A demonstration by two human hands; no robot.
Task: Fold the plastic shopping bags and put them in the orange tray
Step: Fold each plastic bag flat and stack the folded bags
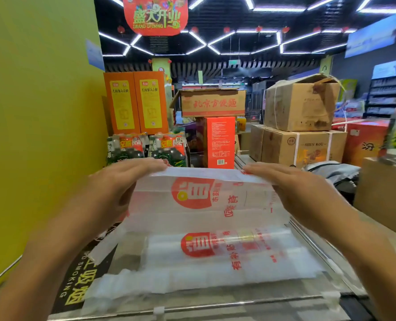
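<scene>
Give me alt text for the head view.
Both hands, left hand and right hand, pinch the far edge of a plastic bag lifted over more bags on a counter; stacked boxes stand behind.

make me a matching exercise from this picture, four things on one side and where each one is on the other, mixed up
Things
1. left hand
2. right hand
3. lifted plastic shopping bag
4. stack of plastic shopping bags

Places
A. lying flat on the counter, under the lifted one
B. holding the bag's upper right corner
C. held up between both hands, its red logo showing
D. holding the bag's upper left corner

Pairs: 1-D, 2-B, 3-C, 4-A
</scene>
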